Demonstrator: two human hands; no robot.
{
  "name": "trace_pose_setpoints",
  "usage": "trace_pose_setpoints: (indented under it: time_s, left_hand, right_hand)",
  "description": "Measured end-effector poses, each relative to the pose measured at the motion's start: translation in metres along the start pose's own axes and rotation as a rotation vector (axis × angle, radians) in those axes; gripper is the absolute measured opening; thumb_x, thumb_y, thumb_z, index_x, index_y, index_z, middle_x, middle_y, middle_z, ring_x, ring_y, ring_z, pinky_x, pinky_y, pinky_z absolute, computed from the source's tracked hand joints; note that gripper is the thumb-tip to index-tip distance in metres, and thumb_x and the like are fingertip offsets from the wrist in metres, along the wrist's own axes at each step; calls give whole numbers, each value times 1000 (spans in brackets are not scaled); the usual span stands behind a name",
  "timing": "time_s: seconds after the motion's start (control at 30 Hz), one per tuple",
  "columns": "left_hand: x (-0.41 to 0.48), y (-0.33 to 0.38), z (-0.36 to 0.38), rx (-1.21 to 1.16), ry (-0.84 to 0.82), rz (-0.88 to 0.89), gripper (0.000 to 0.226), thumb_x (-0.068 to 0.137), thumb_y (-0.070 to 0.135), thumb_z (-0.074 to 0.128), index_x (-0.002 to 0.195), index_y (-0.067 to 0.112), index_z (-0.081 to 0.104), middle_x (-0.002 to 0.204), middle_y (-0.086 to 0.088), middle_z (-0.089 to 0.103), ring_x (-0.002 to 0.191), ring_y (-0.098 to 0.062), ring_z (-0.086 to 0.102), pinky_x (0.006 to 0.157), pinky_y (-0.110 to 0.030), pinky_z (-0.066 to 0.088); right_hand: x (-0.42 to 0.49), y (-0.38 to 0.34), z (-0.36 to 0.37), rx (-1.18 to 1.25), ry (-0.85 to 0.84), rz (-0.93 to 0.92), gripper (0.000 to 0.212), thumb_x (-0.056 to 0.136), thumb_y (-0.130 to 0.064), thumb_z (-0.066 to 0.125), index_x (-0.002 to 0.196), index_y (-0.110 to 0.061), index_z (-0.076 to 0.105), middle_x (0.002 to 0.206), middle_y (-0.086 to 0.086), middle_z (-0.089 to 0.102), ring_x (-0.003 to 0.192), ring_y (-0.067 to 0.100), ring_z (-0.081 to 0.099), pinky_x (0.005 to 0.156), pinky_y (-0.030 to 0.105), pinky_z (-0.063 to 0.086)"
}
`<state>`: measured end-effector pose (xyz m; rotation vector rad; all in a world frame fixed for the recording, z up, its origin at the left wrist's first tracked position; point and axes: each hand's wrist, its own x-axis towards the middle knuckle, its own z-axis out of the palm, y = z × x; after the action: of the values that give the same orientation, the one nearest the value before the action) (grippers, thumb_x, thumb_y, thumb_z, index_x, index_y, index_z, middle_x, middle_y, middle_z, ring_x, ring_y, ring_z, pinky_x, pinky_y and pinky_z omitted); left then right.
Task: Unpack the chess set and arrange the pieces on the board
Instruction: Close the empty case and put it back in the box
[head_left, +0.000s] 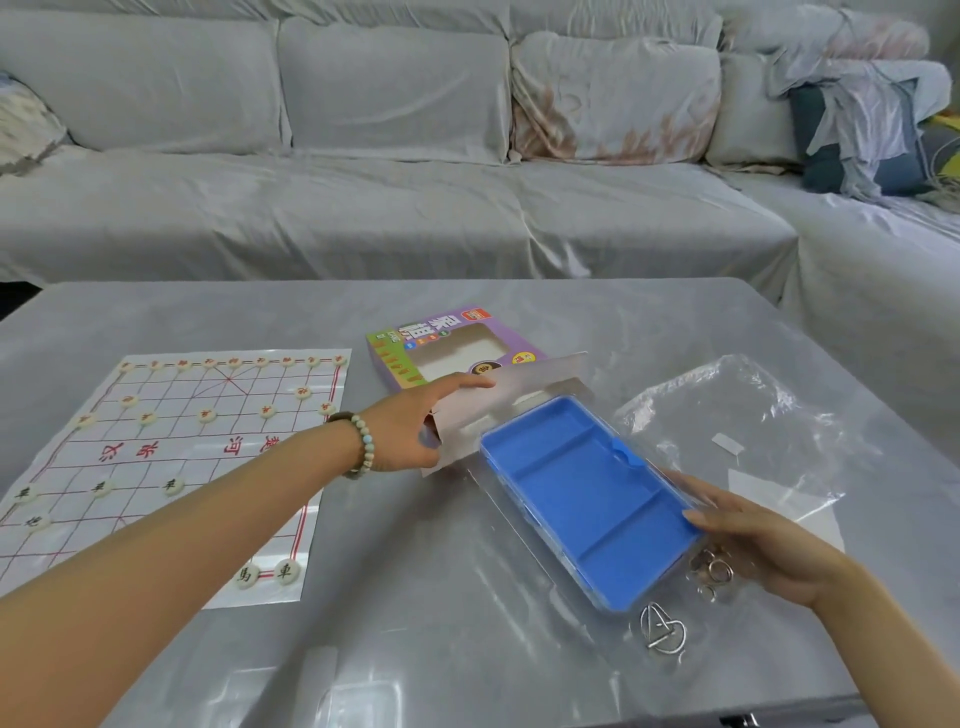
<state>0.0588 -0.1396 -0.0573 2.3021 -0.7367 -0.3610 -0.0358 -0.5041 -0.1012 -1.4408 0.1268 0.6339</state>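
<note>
My left hand (410, 421) pinches the card insert (519, 384); my right hand (753, 540) rests flat on the blue tray (571, 478). My forearm could scatter placed pieces (171, 486).

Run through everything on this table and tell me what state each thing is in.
Board: spread flat, partly set with pieces.
Purple box: lying flat, window up.
Cardboard insert: out of the box, gripped by the left hand.
Blue tray: empty, open side up.
Right hand: fingers straight, touching the tray's rim.
Plastic bag: crumpled.
</note>
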Motion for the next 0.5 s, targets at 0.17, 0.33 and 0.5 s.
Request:
trace_pose_setpoints:
  time_s: [0.17, 0.33, 0.5]
  left_hand:
    - [3, 6, 3, -16, 34, 39, 86, 70, 0, 66, 131, 49, 28, 138, 15, 35, 109, -16, 49, 88, -27, 48]
    - [5, 4, 11, -64, 114, 58, 67, 80, 12, 64, 123, 55, 35, 130, 25, 38, 106, -11, 51, 84, -17, 48]
    - [7, 2, 25, -117, 335, 82, 40, 94, 24, 50, 126, 47, 43, 121, 30, 50, 113, 3, 48, 86, -7, 39]
  right_hand:
    - [-6, -1, 10, -58, 43, -63, 68, 70, -25, 73, 133, -30, 49, 128, 3, 61, 113, 34, 59, 80, 37, 57]
    - [-7, -2, 15, -59, 54, -68, 56, 87, -13, 62, 135, -34, 45, 125, 4, 63, 112, 30, 61, 87, 38, 54]
    - [-9, -9, 19, -31, 39, -71, 59, 84, -16, 69, 131, -44, 47, 123, 8, 63, 112, 31, 60, 93, 41, 49]
